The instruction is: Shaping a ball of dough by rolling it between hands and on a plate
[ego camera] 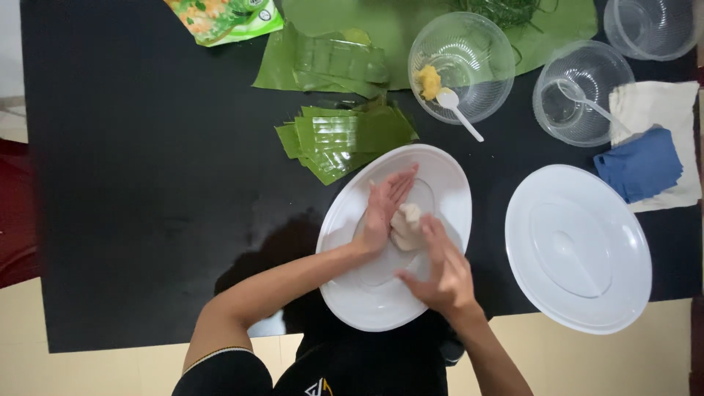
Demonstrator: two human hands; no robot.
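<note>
A lump of pale dough (405, 226) sits pressed between the person's two palms, just above the middle of the frame and right over a large white oval dish (352, 293). The left hand (385, 207) lies flat against the dough's left side, fingers straight and together, pointing toward the upper right. The right hand (442, 268) comes in from the lower right with its fingers spread loosely, cupping the dough's other side. Neither hand closes into a fist — the dough is held by palm pressure, a pose that suits rolling or shaping a soft mass, and working over the dish would let anything that drops land there. Both forearms rise from the bottom edge and angle inward, so the wrists meet over the dish.

Things within reach ring the dish. Just above it, touching its rim, lies a stack of cut green leaf strips (341, 139), with larger folded leaf pieces (330, 62) beyond. At upper centre a clear plastic bowl (462, 66) holds a small yellow lump (429, 81) and a white plastic spoon (458, 110). A second clear bowl (583, 92) stands to its right with a clear spoon in it, and a third shows at the upper right corner. A second white oval dish (579, 249) lies at the right — beside a blue cloth (639, 165) on a white one. Everything rests on a black tabletop (147, 183).
</note>
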